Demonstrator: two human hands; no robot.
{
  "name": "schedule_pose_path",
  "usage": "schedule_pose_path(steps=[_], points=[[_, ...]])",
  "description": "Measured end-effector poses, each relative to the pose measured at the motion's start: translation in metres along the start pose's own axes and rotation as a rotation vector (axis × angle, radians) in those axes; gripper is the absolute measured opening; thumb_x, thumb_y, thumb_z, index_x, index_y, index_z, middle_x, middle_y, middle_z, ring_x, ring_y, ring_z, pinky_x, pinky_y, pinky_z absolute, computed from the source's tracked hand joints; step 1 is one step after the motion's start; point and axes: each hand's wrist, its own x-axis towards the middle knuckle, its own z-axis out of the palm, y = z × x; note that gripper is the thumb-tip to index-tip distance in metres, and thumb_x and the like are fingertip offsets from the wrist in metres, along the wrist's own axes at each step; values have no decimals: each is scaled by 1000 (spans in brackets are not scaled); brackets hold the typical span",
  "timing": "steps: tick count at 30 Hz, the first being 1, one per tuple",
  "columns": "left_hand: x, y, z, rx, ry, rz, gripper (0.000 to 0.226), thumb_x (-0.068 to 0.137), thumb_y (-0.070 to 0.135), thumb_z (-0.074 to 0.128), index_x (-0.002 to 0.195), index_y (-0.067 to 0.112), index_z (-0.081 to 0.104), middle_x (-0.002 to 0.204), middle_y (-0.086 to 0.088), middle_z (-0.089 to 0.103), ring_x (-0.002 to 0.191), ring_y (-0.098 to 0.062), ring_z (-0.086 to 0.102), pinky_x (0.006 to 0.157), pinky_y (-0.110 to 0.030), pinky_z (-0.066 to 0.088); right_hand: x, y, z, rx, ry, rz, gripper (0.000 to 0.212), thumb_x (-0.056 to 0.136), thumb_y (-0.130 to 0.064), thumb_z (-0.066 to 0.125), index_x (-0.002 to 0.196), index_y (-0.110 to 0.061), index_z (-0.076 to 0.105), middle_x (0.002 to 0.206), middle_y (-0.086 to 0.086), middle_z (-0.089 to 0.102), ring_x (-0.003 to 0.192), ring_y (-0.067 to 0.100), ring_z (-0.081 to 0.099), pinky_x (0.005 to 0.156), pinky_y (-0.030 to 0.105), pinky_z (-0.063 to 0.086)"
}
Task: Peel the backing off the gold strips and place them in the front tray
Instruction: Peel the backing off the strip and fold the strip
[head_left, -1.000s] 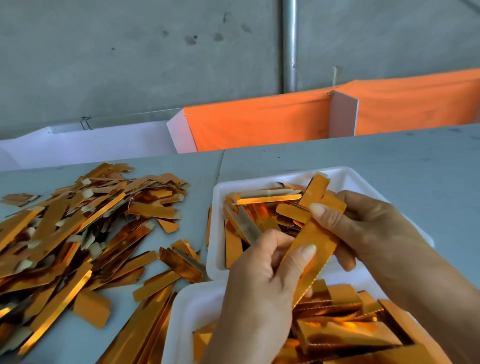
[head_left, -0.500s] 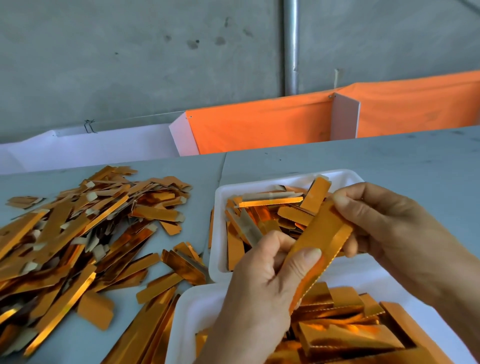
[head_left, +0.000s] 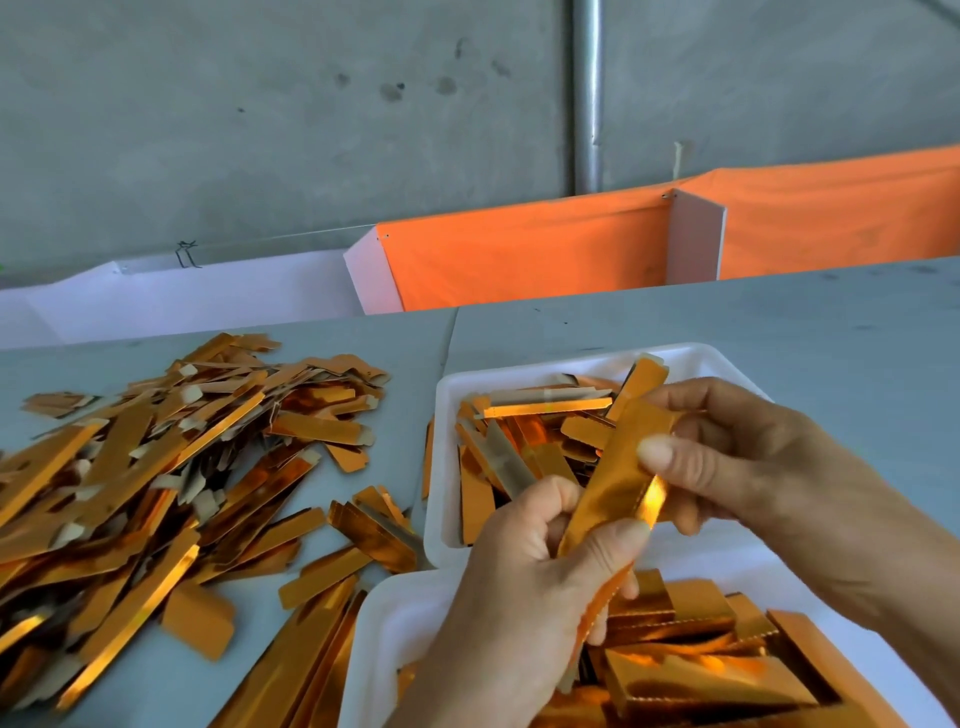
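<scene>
Far left: a loose heap of gold strips (head_left: 156, 478) lies spread over the grey surface (head_left: 831, 332), many showing pale backing tabs at their ends. A few strays lie between the heap and the trays, and more long pieces run off the lower edge just left of the near tray.

Centre: two white trays sit side by side in depth. The far tray (head_left: 519, 371) holds a jumble of gold pieces, some with grey backing turned up. The near tray (head_left: 379, 623), at the bottom edge, holds flatter gold pieces stacked at its right.

Centre, above the gap between the trays: the left hand (head_left: 524, 587) has its grip clamped on the lower part of one gold strip (head_left: 618, 473), thumb pressing the front face, fingers curled behind. The strip slants up and to the right.

Right: the right hand (head_left: 727, 457) has its grip pinched on the upper part of the same strip, thumb on the front, fingers behind.

Background: an orange cloth (head_left: 519, 249) and white panels (head_left: 182, 301) stand behind the surface, against a grey wall with a metal pipe (head_left: 587, 88).
</scene>
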Motion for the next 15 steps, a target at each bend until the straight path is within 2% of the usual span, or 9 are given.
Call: schedule_pose_path(steps=[2,3,6,8,11,13,15], points=[[0,1,0,-9,-22,20,27,75,51,59,82,25,60,64,1,63,41,-5,46,46,-15,39,1,3,-1,-37,-26,36,46,61,-40,85,100,-24,68,62,7,61,52,14,59,56,19,50],[0,2,0,-13,-41,32,22,77,49,58,80,27,60,64,1,63,41,-5,45,46,-16,39,1,3,-1,-40,-13,42,45,61,-36,80,102,-21,67,61,8,61,51,15,58,55,19,50],[0,2,-1,-14,-104,36,17,86,47,52,78,33,59,66,2,64,38,-4,43,50,-19,41,0,2,1,-1,32,50,33,67,-32,70,96,-16,69,60,15,61,48,16,55,52,19,49],[-1,2,-2,-4,-115,14,21,86,51,50,80,32,57,61,3,61,34,-4,40,47,-21,39,0,2,2,8,66,54,23,73,-29,67,89,-13,70,62,20,62,45,16,53,50,17,47],[-1,1,1,141,15,-7,39,75,66,49,79,28,54,50,5,51,33,-4,40,39,-14,33,0,2,8,-28,98,50,14,80,-26,63,83,-14,70,58,17,63,42,15,54,47,16,46],[0,-2,2,377,155,50,52,66,78,42,85,31,54,63,11,58,52,0,53,48,-12,40,1,5,9,-114,144,27,10,86,-23,61,83,-17,68,54,12,64,42,14,56,48,16,47],[0,-5,3,601,270,146,63,62,85,32,107,43,48,90,27,57,82,11,53,68,-9,43,3,8,5,-230,231,10,8,89,-24,59,86,-21,66,52,8,64,43,13,59,52,19,48]])
